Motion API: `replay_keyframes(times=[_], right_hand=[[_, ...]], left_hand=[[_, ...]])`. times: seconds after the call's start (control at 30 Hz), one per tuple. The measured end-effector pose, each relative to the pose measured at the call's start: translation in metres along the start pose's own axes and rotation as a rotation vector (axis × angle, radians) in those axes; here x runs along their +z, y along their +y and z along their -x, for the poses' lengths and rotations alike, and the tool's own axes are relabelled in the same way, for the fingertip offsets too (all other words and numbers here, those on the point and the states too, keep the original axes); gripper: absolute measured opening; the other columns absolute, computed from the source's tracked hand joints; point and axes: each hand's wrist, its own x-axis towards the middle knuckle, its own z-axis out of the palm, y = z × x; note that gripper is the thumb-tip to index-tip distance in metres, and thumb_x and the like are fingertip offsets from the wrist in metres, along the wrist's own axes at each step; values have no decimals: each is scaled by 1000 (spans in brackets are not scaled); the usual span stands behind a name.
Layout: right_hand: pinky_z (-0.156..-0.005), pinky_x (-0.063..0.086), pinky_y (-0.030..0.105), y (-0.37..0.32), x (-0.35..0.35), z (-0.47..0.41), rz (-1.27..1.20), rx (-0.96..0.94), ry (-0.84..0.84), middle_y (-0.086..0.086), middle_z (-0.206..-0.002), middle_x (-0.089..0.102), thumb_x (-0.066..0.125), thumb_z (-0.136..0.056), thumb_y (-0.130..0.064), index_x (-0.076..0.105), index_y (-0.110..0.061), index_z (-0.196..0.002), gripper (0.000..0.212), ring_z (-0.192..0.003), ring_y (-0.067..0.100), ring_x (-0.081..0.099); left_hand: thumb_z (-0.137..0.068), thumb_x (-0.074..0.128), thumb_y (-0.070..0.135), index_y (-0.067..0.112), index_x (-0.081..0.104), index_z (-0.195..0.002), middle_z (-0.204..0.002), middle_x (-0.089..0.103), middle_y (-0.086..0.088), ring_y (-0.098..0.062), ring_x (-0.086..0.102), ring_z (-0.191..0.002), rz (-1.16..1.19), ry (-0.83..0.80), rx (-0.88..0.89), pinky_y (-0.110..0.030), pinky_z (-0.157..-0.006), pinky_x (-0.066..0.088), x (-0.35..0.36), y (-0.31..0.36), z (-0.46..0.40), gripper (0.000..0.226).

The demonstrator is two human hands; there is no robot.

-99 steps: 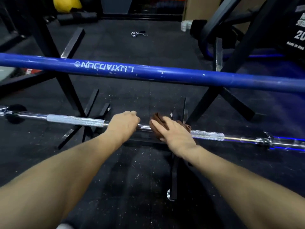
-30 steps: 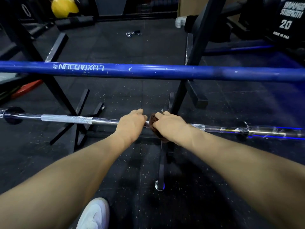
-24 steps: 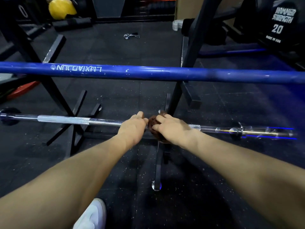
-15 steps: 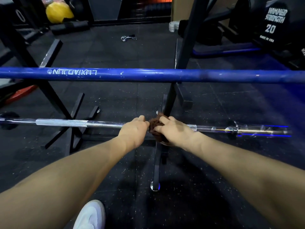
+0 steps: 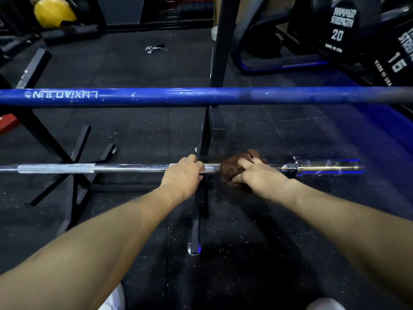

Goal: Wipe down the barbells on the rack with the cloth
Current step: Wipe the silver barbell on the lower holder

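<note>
Barbell (image 5: 93, 168), the steel one, lies low on the black rack (image 5: 202, 139) across my view, with the blue bar (image 5: 178, 96) above it. My left hand (image 5: 182, 175) curls round the shaft at its middle, steadying it. Just beside it, my right hand (image 5: 259, 175) grips the brown cloth (image 5: 230, 168) bunched round the shaft. I judge the wiping stroke is in hand; next I would slide the cloth toward the right sleeve (image 5: 328, 167), keeping pressure.
</note>
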Motion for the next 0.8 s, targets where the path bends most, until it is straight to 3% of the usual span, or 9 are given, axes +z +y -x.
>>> replay_keyframes(times=[0.07,0.17,0.23,0.3,0.33,0.43,0.5,0.63,0.8], right_hand=[[-106,33,42,11,-3,3,12,2,59,0,-133,35,50,-91,-13,54,-34,-130,44,-122,29,34],[-94,43,39,26,-14,2,-66,193,207,5,-126,36,53,-89,-7,50,-27,-132,47,-111,32,42],[-88,44,41,21,-14,0,-82,211,302,6,-124,38,56,-89,-12,43,-24,-133,47,-110,33,43],[-93,43,44,5,0,-7,-37,160,397,5,-131,40,58,-90,-25,36,-23,-137,52,-117,32,40],[-99,39,46,-4,11,-12,-14,158,410,5,-140,35,55,-92,-35,32,-26,-140,55,-124,33,34],[-114,7,54,-30,48,-34,-101,258,328,2,-159,7,37,-96,-53,22,-41,-147,54,-143,33,8],[-114,1,56,-32,59,-46,-133,304,355,3,-156,16,33,-98,-52,30,-41,-143,47,-141,33,15],[-98,32,56,-21,56,-58,42,260,448,9,-127,49,31,-92,-55,53,-32,-122,44,-109,35,47],[-89,37,46,-12,29,-72,-128,297,322,4,-122,52,23,-100,-52,49,-33,-122,39,-111,32,52]], left_hand=[[-99,45,28,16,50,-129,-123,44,-2,-21,44,-116,29,12,-23,-39,-90,45,3,2,0,33],[-97,48,30,16,52,-127,-123,44,-2,-21,44,-116,105,49,-92,-37,-89,46,8,1,1,33],[-96,51,32,15,54,-122,-121,45,-2,-21,45,-114,162,86,-137,-37,-86,47,10,1,0,32],[-94,54,34,13,55,-119,-120,44,-3,-21,45,-113,194,120,-163,-36,-87,46,14,2,-2,33],[-93,56,35,12,54,-119,-120,44,-3,-21,44,-113,204,130,-166,-35,-90,45,16,4,-4,35],[-90,60,39,13,53,-120,-124,42,-2,-20,38,-117,221,128,-170,-32,-96,40,23,7,-7,40],[-89,61,37,14,51,-123,-126,41,-1,-19,35,-120,223,136,-165,-29,-97,37,28,7,-8,42],[-88,64,34,14,50,-125,-125,41,1,-18,33,-120,262,161,-154,-25,-97,33,34,4,-11,45],[-88,64,34,12,51,-125,-125,41,0,-18,33,-119,276,151,-144,-23,-98,31,32,3,-12,46]])
